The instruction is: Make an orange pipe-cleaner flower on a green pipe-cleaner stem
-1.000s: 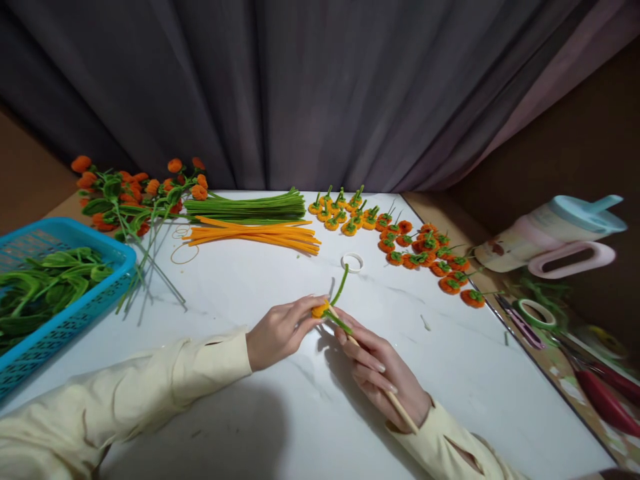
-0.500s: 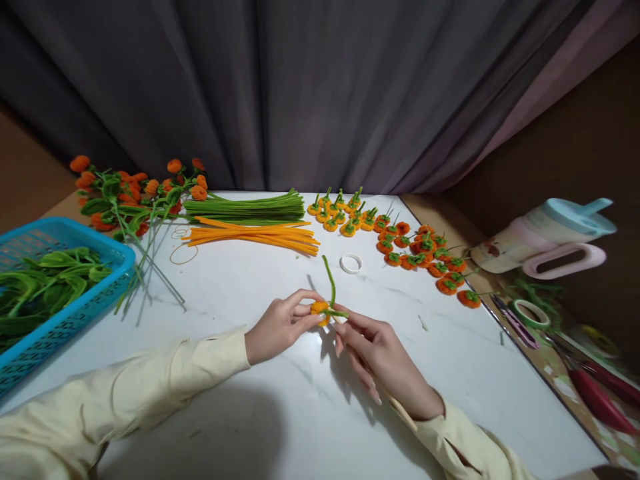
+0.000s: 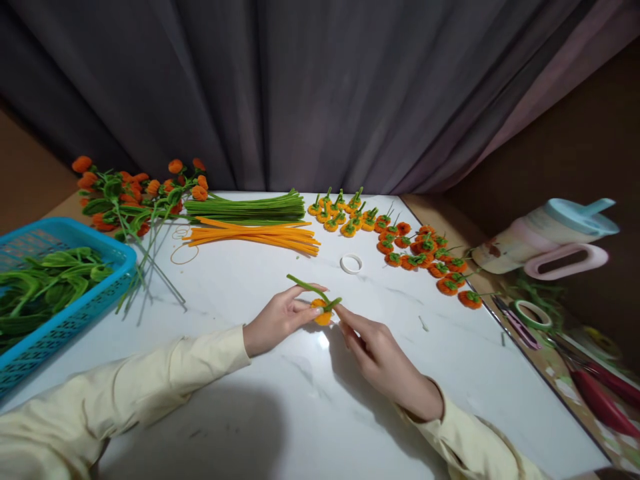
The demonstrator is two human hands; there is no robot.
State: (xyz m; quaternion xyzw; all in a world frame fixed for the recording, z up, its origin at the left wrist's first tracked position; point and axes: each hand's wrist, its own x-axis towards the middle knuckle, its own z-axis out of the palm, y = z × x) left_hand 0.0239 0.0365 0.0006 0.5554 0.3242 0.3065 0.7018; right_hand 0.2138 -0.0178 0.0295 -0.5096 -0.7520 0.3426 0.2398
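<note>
Between thumb and fingers, my left hand [image 3: 281, 318] pinches a small yellow-orange fuzzy flower head [image 3: 321, 315] above the middle of the table. A green fuzzy stem [image 3: 311, 287] crosses the top of that flower, its long end pointing up and left over my left fingers and its short end to the right. My right hand [image 3: 381, 347] is closed, its index fingertip at the short green end on the flower's right side. Its other fingers are curled and partly hidden.
Green pipe cleaners [image 3: 245, 208] and orange ones [image 3: 253, 236] lie at the back. A white ring [image 3: 351, 264], yellow flower heads [image 3: 349, 229] and orange ones [image 3: 447, 286] sit rightward. A blue basket [image 3: 117, 257] stands left, a cup [image 3: 537, 233] and pliers [image 3: 600, 400] right.
The long green end has swung from upright to pointing up and left. The flower has tilted with its face lower, and my right fingers have curled in more.
</note>
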